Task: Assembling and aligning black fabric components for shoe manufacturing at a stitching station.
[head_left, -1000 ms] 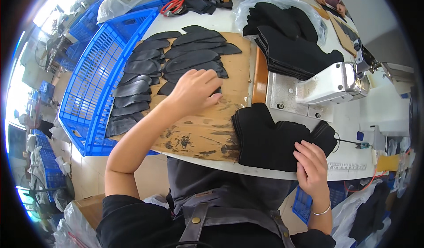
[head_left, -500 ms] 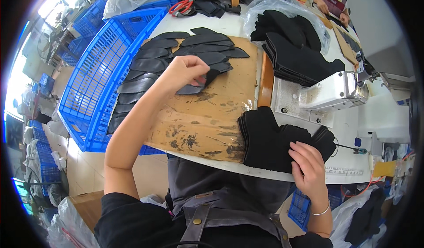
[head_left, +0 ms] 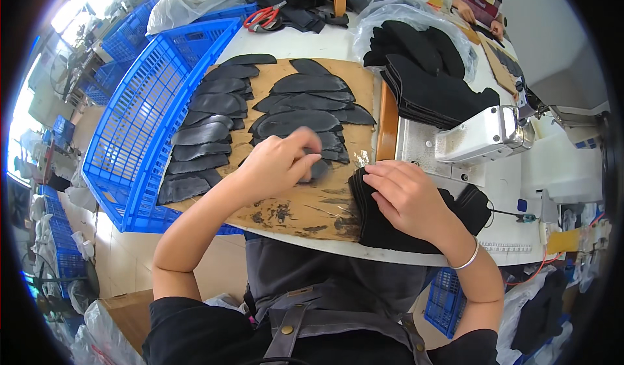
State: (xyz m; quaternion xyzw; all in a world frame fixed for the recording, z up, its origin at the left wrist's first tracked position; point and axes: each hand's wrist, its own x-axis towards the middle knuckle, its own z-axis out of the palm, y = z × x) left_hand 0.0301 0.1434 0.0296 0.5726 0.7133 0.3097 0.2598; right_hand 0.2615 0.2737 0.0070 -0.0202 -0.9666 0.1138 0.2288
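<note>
My left hand (head_left: 276, 167) is over the brown cardboard sheet (head_left: 260, 225), thumb and fingers curled together and blurred by motion. A black curved leather-like piece (head_left: 317, 172), also blurred, shows at its fingertips and looks pinched there. Similar black pieces overlap in a left row (head_left: 207, 131) and a middle row (head_left: 299, 121) on the cardboard. To the right, my right hand (head_left: 409, 199) lies over the upper left corner of a stack of black fabric pieces (head_left: 390, 235). Its fingers are bent and apart from the thumb, touching the stack's edge.
A blue plastic crate (head_left: 123, 163) stands at the table's left. Red-handled scissors (head_left: 263, 17) lie at the back. Beyond the right hand are a white sewing machine arm (head_left: 484, 134) and another black fabric stack (head_left: 429, 92). Another person's hands (head_left: 465, 11) show at the far right.
My left hand has come nearer, down from the upper part of the middle row. My right hand has moved left and away from me, to the stack's upper left corner.
</note>
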